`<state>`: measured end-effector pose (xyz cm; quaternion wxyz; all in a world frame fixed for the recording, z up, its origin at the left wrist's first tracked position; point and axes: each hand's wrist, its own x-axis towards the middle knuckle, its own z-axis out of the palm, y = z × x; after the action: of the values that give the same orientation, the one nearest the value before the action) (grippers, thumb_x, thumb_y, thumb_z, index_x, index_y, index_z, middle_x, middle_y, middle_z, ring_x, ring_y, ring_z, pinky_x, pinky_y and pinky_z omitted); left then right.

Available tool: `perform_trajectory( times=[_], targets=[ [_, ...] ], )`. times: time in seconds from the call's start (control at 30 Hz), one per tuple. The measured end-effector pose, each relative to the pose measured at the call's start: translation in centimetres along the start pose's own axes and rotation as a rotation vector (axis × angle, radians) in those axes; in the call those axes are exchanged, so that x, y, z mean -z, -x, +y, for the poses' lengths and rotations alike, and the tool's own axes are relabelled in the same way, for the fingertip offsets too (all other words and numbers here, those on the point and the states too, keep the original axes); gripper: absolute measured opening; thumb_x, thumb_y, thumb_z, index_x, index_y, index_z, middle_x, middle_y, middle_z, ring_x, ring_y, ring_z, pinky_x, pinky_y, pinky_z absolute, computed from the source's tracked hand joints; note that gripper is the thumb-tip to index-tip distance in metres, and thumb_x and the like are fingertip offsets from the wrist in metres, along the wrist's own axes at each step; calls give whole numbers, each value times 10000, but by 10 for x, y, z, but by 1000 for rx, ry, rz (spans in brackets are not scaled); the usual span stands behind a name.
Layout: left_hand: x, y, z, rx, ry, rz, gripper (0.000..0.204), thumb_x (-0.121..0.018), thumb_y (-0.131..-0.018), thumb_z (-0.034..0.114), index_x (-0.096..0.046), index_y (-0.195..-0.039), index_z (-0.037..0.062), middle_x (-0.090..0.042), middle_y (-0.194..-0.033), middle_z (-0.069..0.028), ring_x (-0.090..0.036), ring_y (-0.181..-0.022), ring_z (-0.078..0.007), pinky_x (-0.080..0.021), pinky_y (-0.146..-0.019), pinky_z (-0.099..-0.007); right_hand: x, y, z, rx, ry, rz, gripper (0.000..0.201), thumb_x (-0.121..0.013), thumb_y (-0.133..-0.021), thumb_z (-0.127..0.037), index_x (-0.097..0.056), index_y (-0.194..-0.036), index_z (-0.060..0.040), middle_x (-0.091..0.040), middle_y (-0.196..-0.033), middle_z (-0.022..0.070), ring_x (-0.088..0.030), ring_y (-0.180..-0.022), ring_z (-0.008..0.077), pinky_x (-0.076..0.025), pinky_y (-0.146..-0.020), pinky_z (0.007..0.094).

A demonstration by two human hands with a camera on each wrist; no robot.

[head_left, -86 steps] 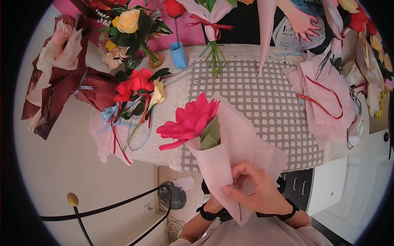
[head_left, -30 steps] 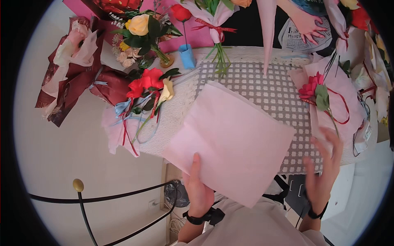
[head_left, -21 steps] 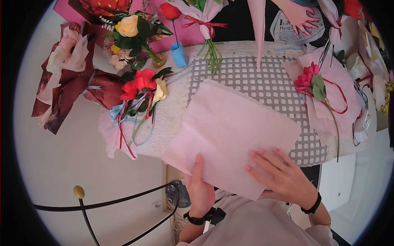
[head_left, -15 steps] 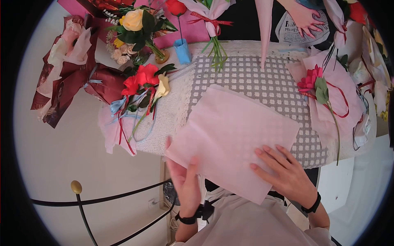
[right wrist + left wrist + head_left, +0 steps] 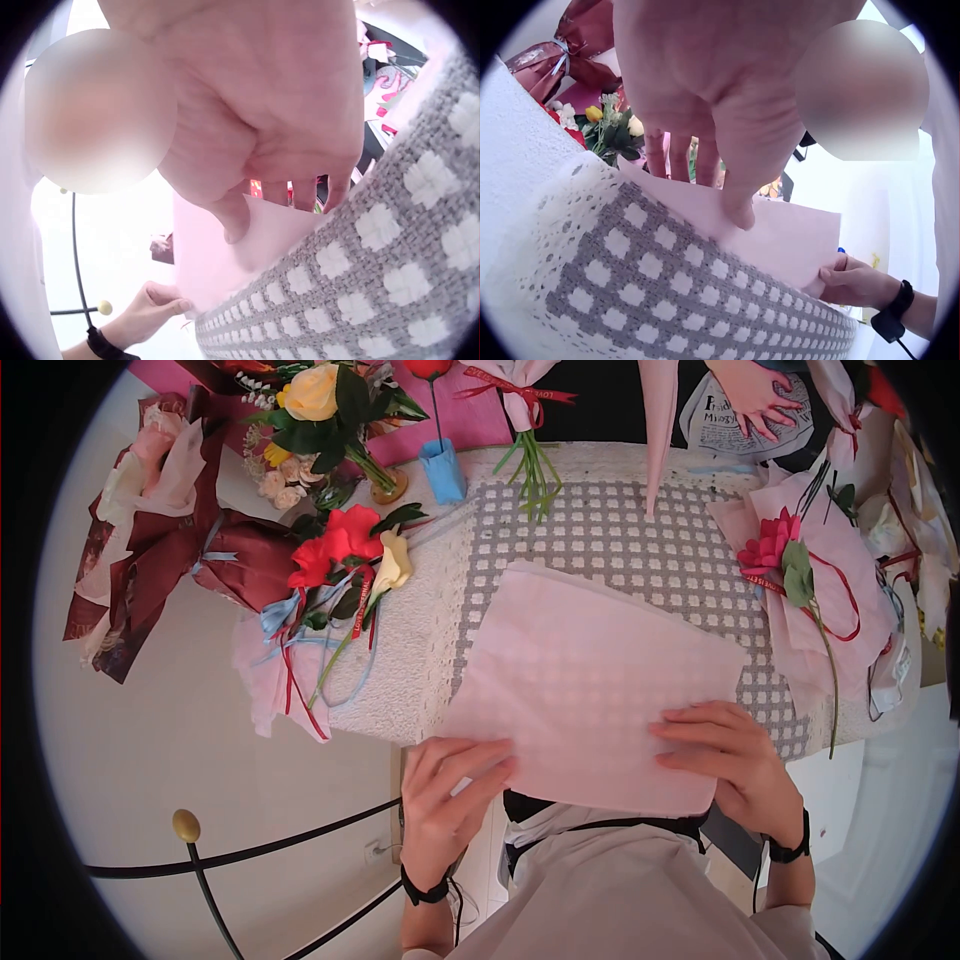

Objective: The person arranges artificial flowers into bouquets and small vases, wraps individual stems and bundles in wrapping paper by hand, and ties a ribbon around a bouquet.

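Observation:
A folded sheet of pale pink wrapping paper [image 5: 595,680] spreads over the front of the checked cloth in the head view. At its lower left edge my left hand [image 5: 450,795] pinches it, fingers on top. The left wrist view has the left thumb [image 5: 739,210] on the paper's underside. My right hand [image 5: 735,765] pinches the lower right side likewise, its thumb [image 5: 238,217] under the paper in the right wrist view. To the right, a magenta flower [image 5: 770,545] with green leaves lies on a stack of pink paper [image 5: 840,630], its stem pointing toward me.
The grey-and-white checked cloth [image 5: 620,525] covers the table. Red and cream flowers [image 5: 350,545] with ribbons lie at left, beside a dark red wrapped bouquet [image 5: 150,550]. At the back stand a blue holder [image 5: 441,470] and a yellow rose arrangement [image 5: 310,395]. Another person's hand [image 5: 765,400] rests there.
The magenta flower, earlier inside the pink paper, now lies at right. The paper is laid flatter. My right hand returned to it, and the left shifted its grip along the left edge.

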<state>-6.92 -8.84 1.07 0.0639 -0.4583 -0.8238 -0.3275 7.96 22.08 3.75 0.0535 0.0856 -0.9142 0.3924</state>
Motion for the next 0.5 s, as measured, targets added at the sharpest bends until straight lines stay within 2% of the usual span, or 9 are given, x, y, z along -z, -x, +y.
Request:
perform_trajectory(
  times=[0.03, 0.13, 0.2, 0.23, 0.3, 0.33, 0.4, 0.43, 0.5],
  targets=[
    [1, 0, -1, 32, -16, 43, 302, -837, -671, -1, -822, -966, 63, -777, -1080, -66, -673, -963, -257, -498, -862, -396, 0, 0, 1, -3, 1, -4, 424, -701, -705, 13, -769, -1118, -50, -712, -1337, 111, -640, -1269, 332, -486, -1074, 487],
    [3, 3, -11, 84, 6, 91, 292, -843, -659, -10, -823, -940, 68, -766, -985, -37, -645, -870, -228, -454, -810, -361, -4, -5, 4, -55, -137, 43, 349, -692, -741, 28, -773, -1077, -26, -754, -1244, 113, -661, -1231, 346, -486, -1050, 463],
    [6, 5, -12, 123, -3, 101, 282, -849, -652, -11, -821, -920, 73, -751, -947, -30, -628, -841, -222, -440, -806, -355, -5, -10, 1, -170, -226, 106, 239, -677, -842, 27, -761, -1064, 7, -775, -1128, 138, -692, -1109, 350, -490, -993, 418],
    [7, 6, -12, 153, -9, 109, 272, -854, -645, -12, -820, -899, 78, -736, -909, -22, -611, -812, -215, -426, -802, -349, -6, -11, 0, -170, -227, 101, 239, -677, -842, 27, -761, -1064, 7, -775, -1128, 138, -692, -1109, 350, -490, -993, 418],
    [7, 8, -15, 183, -2, 125, 258, -864, -641, -8, -815, -878, 81, -722, -875, -19, -597, -797, -213, -415, -802, -347, -7, -11, -1, -372, -346, 163, 180, -677, -922, -10, -736, -1084, 40, -764, -1015, 164, -671, -929, 328, -475, -904, 388],
    [6, 9, -16, 208, 3, 142, 246, -875, -636, -4, -811, -857, 84, -707, -842, -17, -584, -782, -211, -404, -802, -345, -8, -14, -1, -376, -345, 160, 180, -677, -922, -10, -736, -1084, 40, -764, -1015, 164, -671, -929, 328, -475, -904, 388],
    [7, 10, -20, 224, -4, 156, 238, -884, -636, 1, -806, -845, 85, -702, -827, -17, -584, -784, -211, -402, -802, -346, -11, -20, -3, -433, -340, 238, 148, -685, -958, -53, -709, -1049, 62, -701, -858, 144, -569, -754, 256, -435, -761, 353],
    [7, 11, -22, 237, -17, 173, 232, -893, -637, 6, -801, -833, 87, -697, -812, -18, -583, -785, -211, -399, -802, -347, -12, -20, -1, -434, -339, 233, 148, -685, -958, -53, -709, -1049, 62, -701, -858, 144, -569, -754, 256, -435, -761, 353],
    [8, 13, -26, 254, -9, 181, 230, -897, -635, 5, -797, -826, 85, -696, -805, -17, -582, -787, -212, -397, -802, -350, -17, -19, 3, -471, -342, 277, 138, -684, -969, -70, -686, -997, 65, -609, -760, 108, -485, -685, 208, -387, -671, 332]
  ],
)
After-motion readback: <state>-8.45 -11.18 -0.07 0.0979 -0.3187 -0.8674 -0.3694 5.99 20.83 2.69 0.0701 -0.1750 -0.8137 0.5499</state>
